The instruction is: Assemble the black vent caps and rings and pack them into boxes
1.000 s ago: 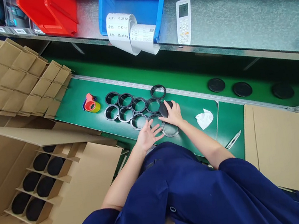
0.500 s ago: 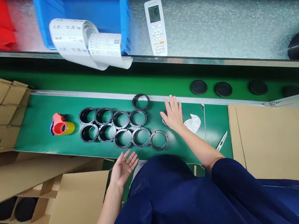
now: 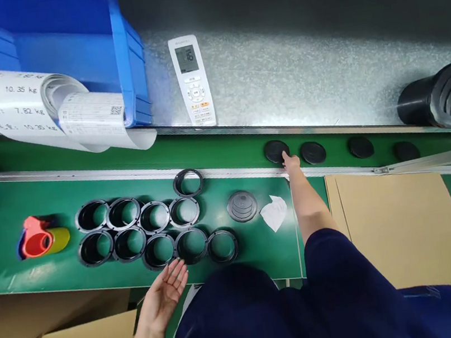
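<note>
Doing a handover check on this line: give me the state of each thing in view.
Right hand, fingertips touching a black disc
Left hand, open, palm up, empty
Black rings, lying flat in two rows, one set apart
Round black grille, lying flat on the green belt
Remote control, display lit, reading 16
Receipt strip, curled, hanging over a blue bin

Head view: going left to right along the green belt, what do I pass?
Red-and-yellow tape rolls → black rings → ribbed black cap → white tissue → right hand → cardboard sheet
</note>
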### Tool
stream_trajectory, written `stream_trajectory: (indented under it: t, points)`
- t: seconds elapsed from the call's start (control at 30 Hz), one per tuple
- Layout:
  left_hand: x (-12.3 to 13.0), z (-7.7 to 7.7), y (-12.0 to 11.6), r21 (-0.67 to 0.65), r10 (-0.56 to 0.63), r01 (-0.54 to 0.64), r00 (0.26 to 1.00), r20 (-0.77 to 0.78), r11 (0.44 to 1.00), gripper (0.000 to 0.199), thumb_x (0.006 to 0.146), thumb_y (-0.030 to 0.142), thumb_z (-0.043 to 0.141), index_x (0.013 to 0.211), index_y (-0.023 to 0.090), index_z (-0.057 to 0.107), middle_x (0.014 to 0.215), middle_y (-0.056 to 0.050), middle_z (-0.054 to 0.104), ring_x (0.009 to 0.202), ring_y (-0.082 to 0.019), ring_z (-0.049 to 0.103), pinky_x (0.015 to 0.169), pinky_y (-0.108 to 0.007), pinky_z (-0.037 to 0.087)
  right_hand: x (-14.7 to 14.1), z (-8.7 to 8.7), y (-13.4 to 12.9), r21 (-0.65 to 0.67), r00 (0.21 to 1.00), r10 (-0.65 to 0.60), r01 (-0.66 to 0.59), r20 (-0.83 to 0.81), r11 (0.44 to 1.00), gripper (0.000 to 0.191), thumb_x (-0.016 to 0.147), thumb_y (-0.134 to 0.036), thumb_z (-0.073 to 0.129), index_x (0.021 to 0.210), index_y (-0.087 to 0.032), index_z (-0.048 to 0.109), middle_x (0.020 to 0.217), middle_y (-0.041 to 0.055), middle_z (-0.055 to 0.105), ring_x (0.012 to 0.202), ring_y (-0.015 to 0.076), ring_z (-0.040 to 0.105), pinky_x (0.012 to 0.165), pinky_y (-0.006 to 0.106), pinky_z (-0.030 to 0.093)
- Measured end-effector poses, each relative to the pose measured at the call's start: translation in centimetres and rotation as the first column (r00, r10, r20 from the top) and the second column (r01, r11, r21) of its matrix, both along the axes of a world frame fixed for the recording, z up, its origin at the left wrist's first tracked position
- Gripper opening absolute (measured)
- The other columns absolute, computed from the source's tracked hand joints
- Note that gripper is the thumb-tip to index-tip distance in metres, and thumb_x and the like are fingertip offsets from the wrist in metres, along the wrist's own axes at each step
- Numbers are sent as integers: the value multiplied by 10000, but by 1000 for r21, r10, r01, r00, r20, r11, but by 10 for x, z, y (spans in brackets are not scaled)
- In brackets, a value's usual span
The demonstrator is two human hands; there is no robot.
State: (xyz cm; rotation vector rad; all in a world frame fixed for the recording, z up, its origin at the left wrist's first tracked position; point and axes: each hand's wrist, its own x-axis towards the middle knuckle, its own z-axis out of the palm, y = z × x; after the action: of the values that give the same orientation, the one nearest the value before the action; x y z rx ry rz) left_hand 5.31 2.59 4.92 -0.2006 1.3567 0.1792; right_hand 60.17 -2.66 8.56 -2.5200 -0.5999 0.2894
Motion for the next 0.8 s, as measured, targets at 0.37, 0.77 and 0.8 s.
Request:
stream_trajectory:
  t: [0.37, 0.77, 0.8]
  points:
    - [76, 35, 6, 266, 81, -231, 876, 475, 936, 408, 938, 341, 664, 1340, 279, 636, 1364, -91, 670, 1349, -297, 572, 1137, -501, 458, -283, 5, -10, 273, 234, 206, 311, -950, 910, 437, 678, -504, 926, 864, -192, 684, 888, 28, 743, 810, 172, 714, 817, 367, 659]
    - [26, 69, -15, 129, 182, -399, 652, 736, 908, 672, 954, 675, 456, 1394, 187, 600, 1463, -139, 606, 1448, -400, 444, 1181, -690, 315, -337, 52, -14, 262, 600, 795, -757, -87, 599, 492, 1054, -576, 392, 1197, -285, 763, 1336, 114, 565, 1299, 288, 472, 1155, 520, 412]
    - [23, 70, -18, 125, 186, -404, 648, 738, 906, 659, 955, 666, 461, 1388, 189, 602, 1463, -140, 606, 1447, -399, 447, 1180, -693, 312, -341, 53, -14, 235, 564, 823, -792, -73, 564, 483, 1063, -553, 381, 1226, -302, 760, 1379, 106, 541, 1321, 292, 441, 1160, 526, 402]
